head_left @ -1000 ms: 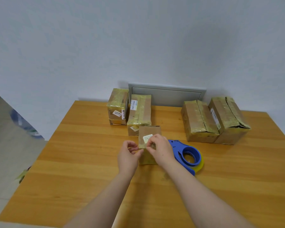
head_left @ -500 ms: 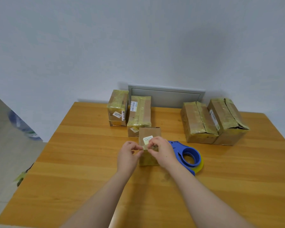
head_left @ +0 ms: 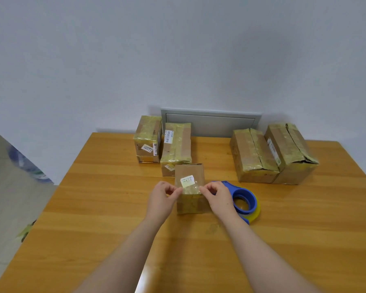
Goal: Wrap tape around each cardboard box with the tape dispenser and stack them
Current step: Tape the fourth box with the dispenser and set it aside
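Plainly the small brown cardboard box with a white label [head_left: 189, 187] will handle as a light, stiff thing: it stands on the wooden counter [head_left: 114, 208] between the two hands, in front of two taped brown boxes [head_left: 175, 144], with two larger taped boxes [head_left: 254, 155] well apart at the back right. Light as it looks, it could slide or tip under a pull, so I judge it best held by its side faces or pressed down from the top. The glossy clear tape strip [head_left: 191, 190] across its near top edge is thin and clingy. The left hand [head_left: 161, 199] pinches that strip with curled fingers at the box's left edge, and the right hand [head_left: 219, 198] pinches it likewise at the right edge. The blue tape dispenser with a yellowish roll [head_left: 243, 200] lies just beside the right hand. A second ago both hands were bunched together over the label; now they have drawn apart to the box's two sides
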